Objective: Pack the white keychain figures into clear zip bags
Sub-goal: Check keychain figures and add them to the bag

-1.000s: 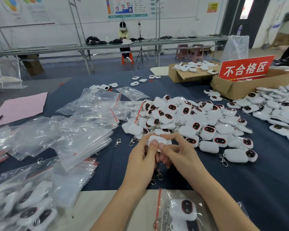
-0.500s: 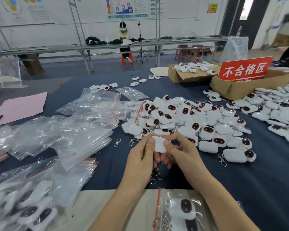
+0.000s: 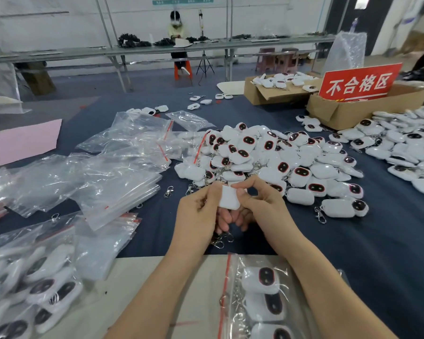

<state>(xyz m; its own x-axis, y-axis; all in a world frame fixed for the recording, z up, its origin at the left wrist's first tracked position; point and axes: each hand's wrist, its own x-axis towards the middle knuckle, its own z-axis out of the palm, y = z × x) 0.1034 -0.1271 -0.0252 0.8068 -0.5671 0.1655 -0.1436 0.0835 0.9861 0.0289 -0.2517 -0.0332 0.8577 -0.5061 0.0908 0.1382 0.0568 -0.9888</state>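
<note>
With some filled bags [image 3: 255,289] near us, our left hand [image 3: 196,214] and right hand [image 3: 262,206] share a pinching grip on one figure [image 3: 229,198], and we judge the far heap [image 3: 267,152] mostly unpacked.

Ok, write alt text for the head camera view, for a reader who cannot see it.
The left hand and right hand pinch one white keychain figure between them above a dark blue table. A pile of figures lies just beyond, empty clear zip bags lie to the left, and a filled bag lies nearest the camera.
</note>
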